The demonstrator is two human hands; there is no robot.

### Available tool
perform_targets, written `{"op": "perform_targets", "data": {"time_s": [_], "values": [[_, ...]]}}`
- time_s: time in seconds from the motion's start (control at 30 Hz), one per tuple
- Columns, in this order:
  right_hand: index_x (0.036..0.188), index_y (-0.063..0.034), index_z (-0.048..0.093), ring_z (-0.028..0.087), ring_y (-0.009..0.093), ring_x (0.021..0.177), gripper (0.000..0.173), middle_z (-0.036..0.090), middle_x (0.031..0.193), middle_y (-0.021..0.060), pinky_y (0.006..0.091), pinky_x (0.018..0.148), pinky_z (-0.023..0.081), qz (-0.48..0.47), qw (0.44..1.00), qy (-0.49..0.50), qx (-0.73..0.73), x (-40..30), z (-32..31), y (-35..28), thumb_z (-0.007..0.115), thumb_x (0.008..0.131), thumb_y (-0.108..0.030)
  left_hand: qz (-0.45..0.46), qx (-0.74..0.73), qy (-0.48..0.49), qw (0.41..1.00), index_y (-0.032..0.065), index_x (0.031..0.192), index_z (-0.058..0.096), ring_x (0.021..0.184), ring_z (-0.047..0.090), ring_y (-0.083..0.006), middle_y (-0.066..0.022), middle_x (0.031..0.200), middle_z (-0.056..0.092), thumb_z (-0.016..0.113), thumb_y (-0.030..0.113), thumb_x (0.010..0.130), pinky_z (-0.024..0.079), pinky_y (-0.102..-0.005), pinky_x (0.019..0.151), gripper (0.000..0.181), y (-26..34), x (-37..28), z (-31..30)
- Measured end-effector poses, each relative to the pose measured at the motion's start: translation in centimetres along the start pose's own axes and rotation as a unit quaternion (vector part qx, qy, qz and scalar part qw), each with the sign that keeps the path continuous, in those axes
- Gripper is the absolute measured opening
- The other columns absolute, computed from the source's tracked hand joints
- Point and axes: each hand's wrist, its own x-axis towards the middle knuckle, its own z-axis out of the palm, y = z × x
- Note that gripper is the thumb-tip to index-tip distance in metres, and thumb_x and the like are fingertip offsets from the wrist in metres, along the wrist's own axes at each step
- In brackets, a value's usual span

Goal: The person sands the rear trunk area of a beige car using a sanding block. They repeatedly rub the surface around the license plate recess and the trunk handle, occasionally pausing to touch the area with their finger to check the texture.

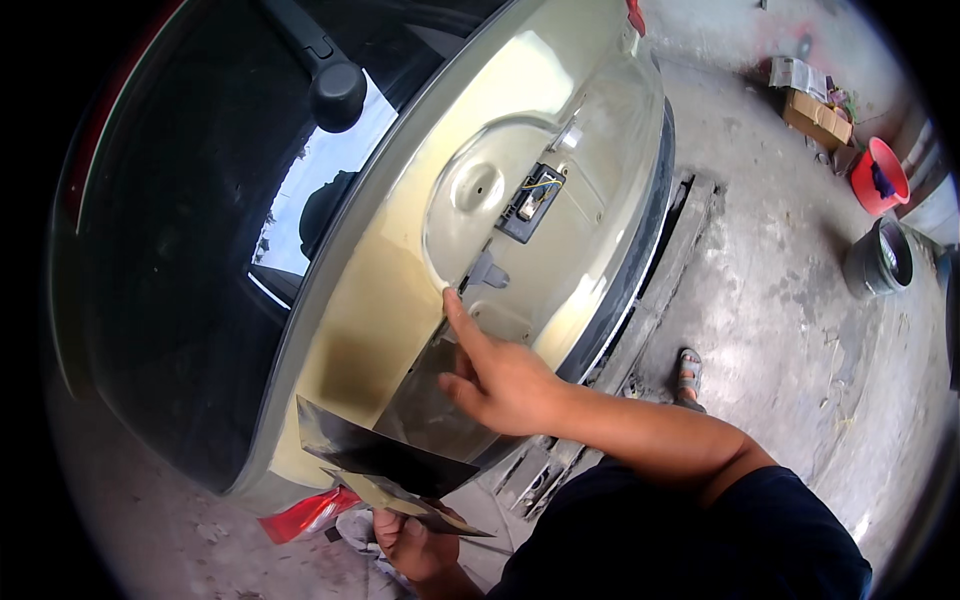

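A car's tailgate point(622, 150) fills the middle of the head view, with pale yellowish filler point(360, 300) spread over parts of it. The index finger of my right hand point(502, 375) points out and touches, or nearly touches, the lower end of the curved recess rim. Near that fingertip are a grey plastic clip point(489, 271) and a black housing with yellow wires point(532, 202). Lower down, my left hand point(420, 544) holds a thin spreader plate point(409, 502) smeared with filler; a dark flat plate point(382, 450) is just above it, and whether the hand grips that one too is unclear.
The rear window point(172, 225) and wiper arm point(336, 94) lie at the left. Below them is a red tail lamp point(307, 516). A dark bumper point(600, 349) borders the tailgate. A red bucket point(876, 176), a dark bucket point(870, 262) and a cardboard box point(816, 120) stand at the right.
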Motion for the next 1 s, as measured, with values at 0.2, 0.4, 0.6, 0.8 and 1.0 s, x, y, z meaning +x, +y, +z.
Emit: {"op": "perform_targets", "data": {"time_s": [0.2,0.4,0.6,0.8,1.0], "values": [[0.151,0.0018,0.006,0.062,0.036,0.070,0.089,0.061,0.083,0.0162,0.0446,0.063,0.049,-0.058,0.997,0.041,-0.005,1.4,-2.4,-1.1,0.062,0.084,-0.015,-0.002,0.001,-0.011,1.000,0.0005,0.142,0.039,0.076,0.062,-0.0226,-0.0120,0.128,0.059,0.055,0.000,0.085,0.055,-0.0337,0.059,0.059,0.2,0.1,0.0],[0.154,-0.0044,0.006,0.057,0.029,0.062,0.091,0.055,0.071,0.0096,0.0373,0.061,0.047,-0.050,0.999,0.006,-0.013,1.0,-1.4,1.0,0.063,0.084,-0.009,-0.009,0.003,-0.017,1.000,0.0009,0.143,0.039,0.077,0.061,-0.0220,-0.0118,0.130,0.058,0.055,0.000,0.086,0.054,-0.0327,0.060,0.059,0.2,0.2,0.0],[0.154,-0.0064,0.005,0.057,0.028,0.062,0.092,0.053,0.072,0.0104,0.0375,0.061,0.047,-0.060,0.998,-0.013,-0.018,-0.6,-1.5,2.4,0.064,0.084,-0.009,-0.012,0.004,-0.011,1.000,0.0010,0.143,0.038,0.076,0.061,-0.0212,-0.0133,0.131,0.057,0.055,0.000,0.087,0.053,-0.0312,0.060,0.059,0.1,0.4,0.3],[0.154,-0.0066,-0.004,0.058,0.026,0.062,0.097,0.055,0.079,0.0098,0.0376,0.061,0.048,-0.038,0.999,-0.026,0.025,0.5,-0.9,1.5,0.064,0.084,-0.010,0.004,-0.048,0.016,0.999,-0.0029,0.135,0.042,0.084,0.066,-0.0303,-0.0213,0.115,0.062,0.056,-0.001,0.085,0.059,-0.0416,0.066,0.052,0.1,0.6,1.2],[0.152,0.0001,-0.001,0.061,0.036,0.067,0.094,0.058,0.088,0.0169,0.0431,0.064,0.051,-0.043,0.997,-0.044,0.035,-1.6,0.6,1.7,0.062,0.082,-0.012,0.003,0.010,-0.016,1.000,0.0003,0.144,0.036,0.076,0.061,-0.0218,-0.0140,0.132,0.057,0.054,0.000,0.087,0.054,-0.0329,0.061,0.059,0.4,0.0,-0.1]]}}
